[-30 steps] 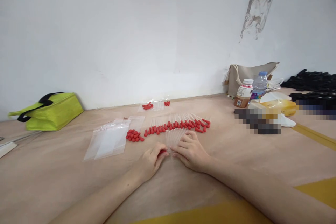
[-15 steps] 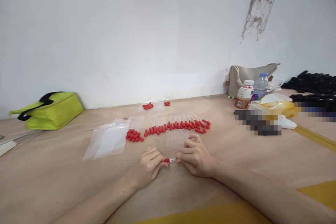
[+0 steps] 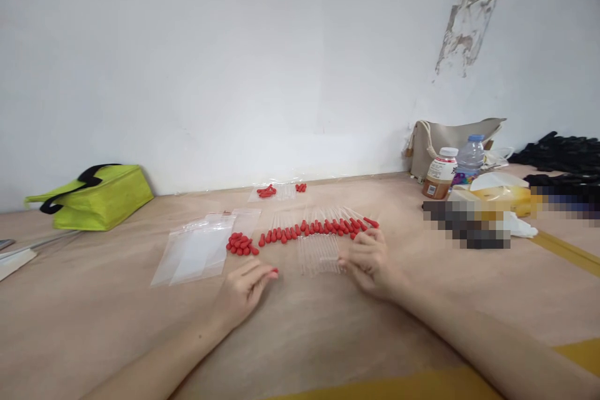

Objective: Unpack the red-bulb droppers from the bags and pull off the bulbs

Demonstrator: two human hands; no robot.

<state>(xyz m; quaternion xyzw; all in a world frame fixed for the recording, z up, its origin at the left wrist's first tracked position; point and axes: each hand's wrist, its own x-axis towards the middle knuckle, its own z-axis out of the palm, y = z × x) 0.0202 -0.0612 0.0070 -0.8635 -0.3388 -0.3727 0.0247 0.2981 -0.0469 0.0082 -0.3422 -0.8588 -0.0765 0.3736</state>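
Observation:
My left hand [image 3: 246,287] pinches a red rubber bulb [image 3: 274,270] between thumb and fingertips, above the table. To its right, my right hand [image 3: 372,262] has its fingers closed at the end of a clear thin tube [image 3: 332,259], blurred, which points left over a batch of clear tubes [image 3: 315,253] lying side by side. Behind them runs a row of droppers [image 3: 300,229], clear tubes with red bulbs on the near ends. A small heap of loose red bulbs [image 3: 241,244] lies at the row's left end, beyond my left hand.
Clear zip bags [image 3: 199,250] lie left of the heap. Farther back is a bag with red bulbs and tubes [image 3: 276,192]. A lime-green bag [image 3: 100,197] stands at left; bottles [image 3: 440,172], a beige bag [image 3: 422,150] and black items [image 3: 562,150] are at right.
My hands have moved apart. The left went left with the red bulb; the right went right and slightly away. Before, bulb and clear tube were held end to end.

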